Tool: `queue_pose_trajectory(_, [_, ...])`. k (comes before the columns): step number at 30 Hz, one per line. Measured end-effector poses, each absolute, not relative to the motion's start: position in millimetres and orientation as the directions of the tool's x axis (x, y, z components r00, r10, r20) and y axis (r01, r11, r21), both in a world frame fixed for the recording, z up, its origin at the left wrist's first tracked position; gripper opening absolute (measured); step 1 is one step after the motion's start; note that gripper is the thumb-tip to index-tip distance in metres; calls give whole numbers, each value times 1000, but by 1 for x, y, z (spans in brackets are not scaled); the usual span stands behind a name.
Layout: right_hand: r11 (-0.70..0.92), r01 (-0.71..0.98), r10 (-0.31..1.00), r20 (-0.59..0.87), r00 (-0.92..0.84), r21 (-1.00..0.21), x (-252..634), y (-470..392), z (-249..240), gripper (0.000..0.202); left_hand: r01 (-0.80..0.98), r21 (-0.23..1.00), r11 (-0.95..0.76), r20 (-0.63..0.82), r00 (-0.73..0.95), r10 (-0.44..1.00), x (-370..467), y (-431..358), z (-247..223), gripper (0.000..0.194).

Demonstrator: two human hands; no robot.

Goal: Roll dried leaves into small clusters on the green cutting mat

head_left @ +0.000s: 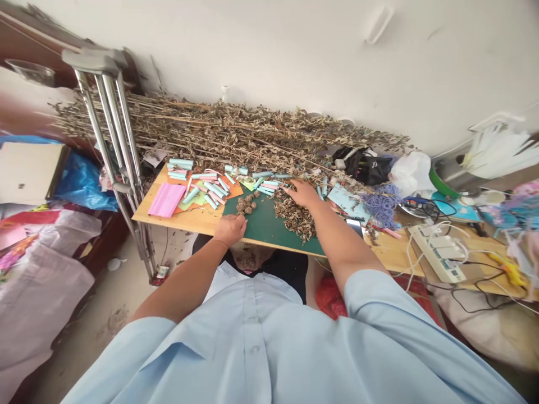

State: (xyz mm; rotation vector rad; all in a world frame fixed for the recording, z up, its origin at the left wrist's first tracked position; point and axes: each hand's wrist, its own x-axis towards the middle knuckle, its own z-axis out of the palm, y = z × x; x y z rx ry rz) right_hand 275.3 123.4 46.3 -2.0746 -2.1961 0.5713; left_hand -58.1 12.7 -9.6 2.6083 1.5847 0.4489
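Observation:
My left hand (231, 229) rests at the front edge of a green mat (263, 224), its fingers curled closed; whatever may be inside them is hidden. Just beyond it sits a small cluster of brown balls of dried leaf (247, 204). Over the far end of a loose heap of dried leaves (297, 216) is my right hand (304, 193), thumb and fingers apart and pointing left. Several pale blue and pink paper rolls (214, 189) lie behind and left of the mat, some close to the right fingertips.
Long dried stalks (236, 134) are stacked along the wall. Pink paper sheets (166, 199) lie on the table's left end, near metal crutches (113, 123). To the right are purple cord (381, 203), a phone (354, 226) and a power strip (438, 255) with trailing cables.

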Motion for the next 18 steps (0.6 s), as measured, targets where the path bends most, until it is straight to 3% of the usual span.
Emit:
queue_pose_trajectory(2, [7, 954, 968, -236, -82, -300, 275, 131, 44, 88, 858, 197, -474, 212, 435, 875, -58, 12, -9, 36])
queue_pose_trajectory(5, [40, 959, 958, -262, -116, -280, 279, 134, 38, 80, 855, 202, -478, 215, 438, 873, -58, 12, -9, 36])
queue_pose_trajectory(13, [191, 941, 965, -124, -233, -280, 297, 105, 43, 49, 851, 208, -482, 224, 438, 871, -57, 11, -9, 35])
queue_pose_trajectory(18, [117, 952, 984, -96, -149, -284, 295, 99, 50, 46, 851, 217, -478, 220, 435, 873, -57, 11, -11, 34])
